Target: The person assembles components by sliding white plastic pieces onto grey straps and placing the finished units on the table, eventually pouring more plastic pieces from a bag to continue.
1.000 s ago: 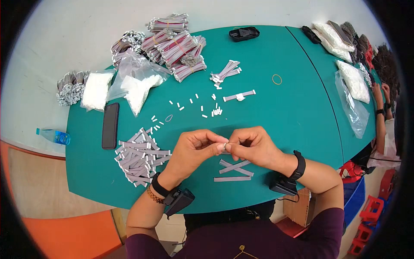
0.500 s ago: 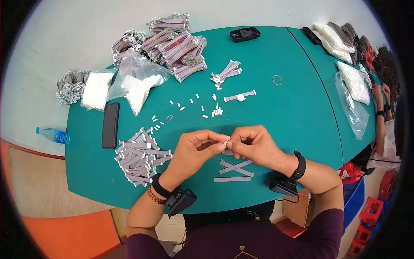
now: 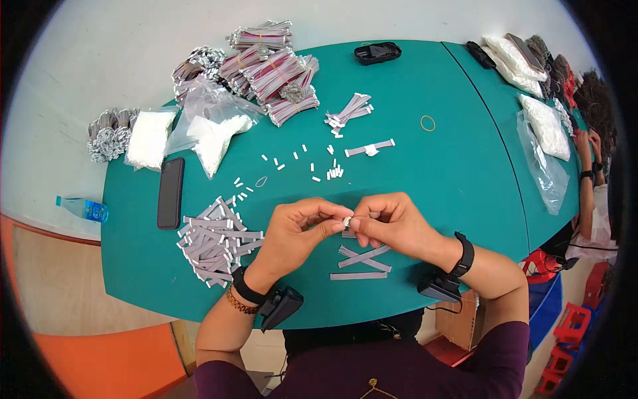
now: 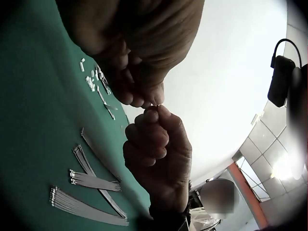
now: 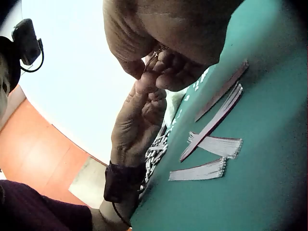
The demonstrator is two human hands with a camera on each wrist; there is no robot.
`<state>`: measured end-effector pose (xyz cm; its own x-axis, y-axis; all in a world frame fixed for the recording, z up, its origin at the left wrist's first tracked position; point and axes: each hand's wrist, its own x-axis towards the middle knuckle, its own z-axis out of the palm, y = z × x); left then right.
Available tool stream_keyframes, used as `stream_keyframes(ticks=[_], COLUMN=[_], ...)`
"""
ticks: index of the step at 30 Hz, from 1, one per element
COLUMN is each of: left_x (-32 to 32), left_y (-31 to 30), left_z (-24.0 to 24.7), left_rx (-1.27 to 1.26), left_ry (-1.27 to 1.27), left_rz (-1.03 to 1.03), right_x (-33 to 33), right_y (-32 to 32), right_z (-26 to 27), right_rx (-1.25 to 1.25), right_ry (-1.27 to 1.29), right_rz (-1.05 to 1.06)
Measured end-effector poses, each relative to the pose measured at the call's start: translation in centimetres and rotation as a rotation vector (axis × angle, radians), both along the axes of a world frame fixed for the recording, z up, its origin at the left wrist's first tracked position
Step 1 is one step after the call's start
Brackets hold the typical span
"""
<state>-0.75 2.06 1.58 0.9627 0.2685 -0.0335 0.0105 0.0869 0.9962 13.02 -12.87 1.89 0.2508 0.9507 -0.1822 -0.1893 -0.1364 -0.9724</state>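
Note:
Both hands meet above the green table, fingertips nearly touching. The left hand [image 3: 302,233] pinches a small white piece [image 3: 347,221] between thumb and forefinger. From the other side, the right hand [image 3: 395,226] pinches at the same piece; in the right wrist view thin wire-like strands [image 5: 153,58] show at its fingers. What exactly is held is mostly hidden by the fingertips. Flat grey ribbon cables [image 3: 359,275] lie just below the hands, two of them crossed, and another is partly hidden under the right hand.
A heap of white-ended cables [image 3: 216,243] lies left of the hands, beside a dark phone [image 3: 171,193]. Small white connectors [image 3: 334,172] are scattered beyond the hands. Farther back are cable bundles [image 3: 272,73], bags of white pieces [image 3: 216,136] and a black tray [image 3: 377,52].
The fingertips have shifted slightly around the small piece, and more of its white surface shows between them. The cables on the table have not moved.

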Motion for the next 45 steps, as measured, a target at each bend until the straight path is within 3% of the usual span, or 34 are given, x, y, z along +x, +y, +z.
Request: stream_keyframes(ticks=[11,23,29,35,45], left_x=[0.0,-0.1,0.0,0.2,0.2], left_y=[-0.3,-0.4,-0.7,-0.3,-0.1], left_z=[-0.2,-0.4,-0.5,-0.6,-0.4], left_rx=[0.176,0.075,0.244,0.052,0.155], left_ry=[-0.061,-0.099,-0.124,-0.117,-0.123], left_rz=[0.016,0.004,0.027,0.04,0.041], right_x=[-0.2,-0.2,-0.2,0.1,0.3], right_y=[-0.2,-0.2,-0.2,0.0,0.0], right_z=[-0.2,-0.2,-0.8,0.2,0.2], right_rx=[0.03,0.037,0.04,0.014,-0.002], right_ry=[0.055,0.079,0.061,0.098,0.149], right_rz=[-0.015,-0.005,-0.014,0.028,0.048])
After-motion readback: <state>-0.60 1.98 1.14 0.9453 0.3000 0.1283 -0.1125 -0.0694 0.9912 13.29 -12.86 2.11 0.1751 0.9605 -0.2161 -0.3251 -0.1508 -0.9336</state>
